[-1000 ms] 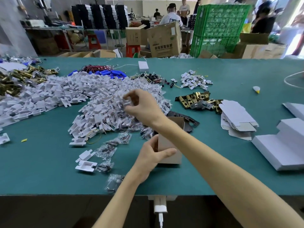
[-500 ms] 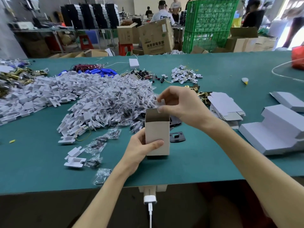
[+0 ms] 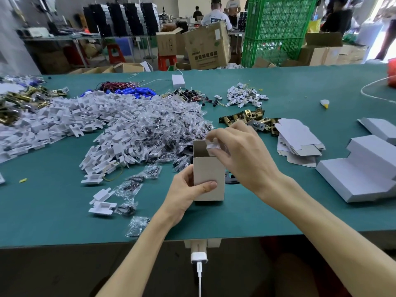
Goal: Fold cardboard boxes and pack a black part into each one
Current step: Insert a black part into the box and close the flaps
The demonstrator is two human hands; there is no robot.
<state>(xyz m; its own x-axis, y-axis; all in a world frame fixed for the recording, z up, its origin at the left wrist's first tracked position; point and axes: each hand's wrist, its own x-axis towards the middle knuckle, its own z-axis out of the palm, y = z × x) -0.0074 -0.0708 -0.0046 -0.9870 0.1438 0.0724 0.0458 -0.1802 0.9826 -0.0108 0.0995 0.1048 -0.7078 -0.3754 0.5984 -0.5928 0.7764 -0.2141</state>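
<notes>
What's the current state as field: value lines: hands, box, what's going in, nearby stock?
left hand: grips the box at its lower left side, thumb across its front
box: upright on the table, top open
right hand: pinches a small white piece at the box's open top
black part: flat on the table behind the box, partly hidden
flat boxes: stacked right of the right hand
</notes>
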